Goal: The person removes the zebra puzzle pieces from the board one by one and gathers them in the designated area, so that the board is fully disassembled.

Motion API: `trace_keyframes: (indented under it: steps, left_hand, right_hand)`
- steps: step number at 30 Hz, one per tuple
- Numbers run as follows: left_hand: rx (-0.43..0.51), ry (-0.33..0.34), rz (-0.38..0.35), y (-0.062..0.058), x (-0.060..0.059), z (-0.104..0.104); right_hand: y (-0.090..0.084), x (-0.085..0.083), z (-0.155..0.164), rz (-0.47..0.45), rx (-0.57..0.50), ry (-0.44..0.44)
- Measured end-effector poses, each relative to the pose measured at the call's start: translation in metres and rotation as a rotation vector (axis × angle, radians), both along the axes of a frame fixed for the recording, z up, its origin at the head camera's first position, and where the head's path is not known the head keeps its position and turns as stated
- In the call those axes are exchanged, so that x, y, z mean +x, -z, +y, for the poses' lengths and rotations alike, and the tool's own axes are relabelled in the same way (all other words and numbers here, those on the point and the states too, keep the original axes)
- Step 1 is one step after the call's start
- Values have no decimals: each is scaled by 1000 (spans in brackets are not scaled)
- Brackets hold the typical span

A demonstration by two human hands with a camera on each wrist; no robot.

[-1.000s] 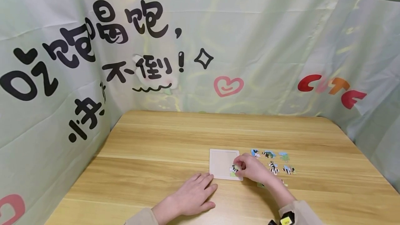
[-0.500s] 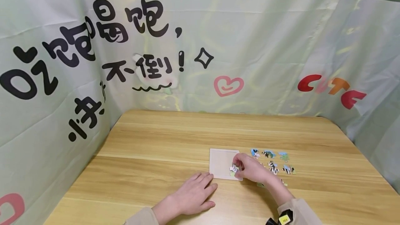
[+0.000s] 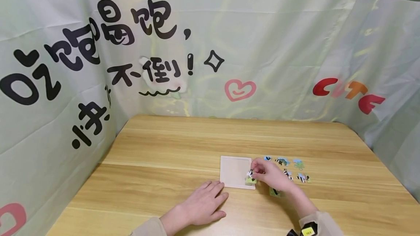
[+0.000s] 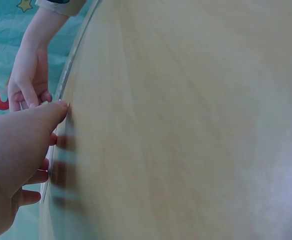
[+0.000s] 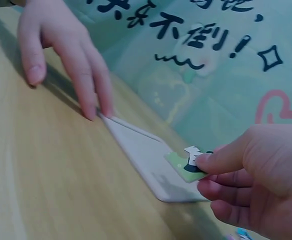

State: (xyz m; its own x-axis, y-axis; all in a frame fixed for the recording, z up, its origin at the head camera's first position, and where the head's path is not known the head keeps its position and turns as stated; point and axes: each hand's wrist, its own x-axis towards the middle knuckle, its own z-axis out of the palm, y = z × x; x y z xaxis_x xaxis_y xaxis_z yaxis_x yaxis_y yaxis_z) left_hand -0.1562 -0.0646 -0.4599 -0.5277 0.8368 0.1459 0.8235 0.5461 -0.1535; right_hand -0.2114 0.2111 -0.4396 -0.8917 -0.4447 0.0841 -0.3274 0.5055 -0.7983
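My right hand (image 3: pixel 270 174) pinches a jigsaw piece (image 5: pixel 186 165) between thumb and fingers. The piece is green with a black-and-white pattern, and in the right wrist view it is tilted above the lower right corner of a shallow white puzzle tray (image 3: pixel 233 168). No piece shows in the tray. My left hand (image 3: pixel 205 203) lies palm down on the table with fingers spread, its fingertips touching the tray's lower left corner. In the left wrist view, the left fingers (image 4: pixel 31 197) are seen edge-on, with the right hand beyond them.
Loose jigsaw pieces lie in rows to the right of the tray, among them a blue-and-green piece (image 3: pixel 298 164), a striped piece (image 3: pixel 302 177) and a green piece (image 3: pixel 275 192). The right forearm partly covers them. A printed curtain (image 3: pixel 279 46) hangs behind the wooden table (image 3: pixel 147 148).
The right hand has moved slightly right and lifted the jigsaw piece from the tray's lower right corner, turning it a little. The left hand has stayed still.
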Motion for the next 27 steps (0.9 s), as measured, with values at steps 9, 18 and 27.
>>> trace_keyframes:
  steps: [9,18,27]
  left_hand:
    - [-9,-9,-6,1,1,0]
    - [-11,-7,-16,2,0,-1]
    - [-10,-1,-19,0,0,-1]
  right_hand:
    - [-6,9,42,-64,-43,59]
    - [-6,26,97,-79,-58,136]
    - [-4,40,142,-91,43,173]
